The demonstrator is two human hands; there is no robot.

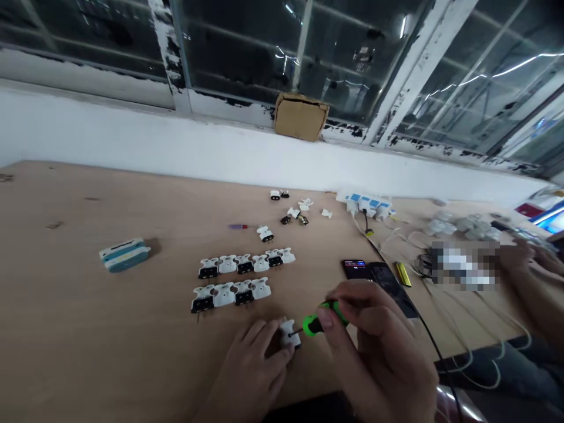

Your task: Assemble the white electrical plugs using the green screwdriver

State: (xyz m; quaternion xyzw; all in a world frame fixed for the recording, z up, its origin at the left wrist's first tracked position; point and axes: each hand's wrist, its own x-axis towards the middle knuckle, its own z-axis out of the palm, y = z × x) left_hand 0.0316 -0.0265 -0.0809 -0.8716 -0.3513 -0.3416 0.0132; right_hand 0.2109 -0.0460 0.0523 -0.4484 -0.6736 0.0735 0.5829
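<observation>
Near the table's front edge, my left hand (255, 367) grips a small white plastic piece (288, 332) with a dark lower part. My right hand (374, 346) is closed round a green and black screwdriver (314, 323), whose tip touches the white piece. Beyond my left hand lie two rows of white and black pieces, a front row (224, 294) and a back row (227, 264). Behind the rows are a single white and black piece (265, 234) and a purple screwdriver (238, 227).
Two phones (355, 269) (388, 282) and a yellow object (402, 274) lie beyond my right hand. A power strip (365, 202) with cables stands by the wall. A teal and white object (125, 255) is at left. Another person's hands (515, 255) are at right.
</observation>
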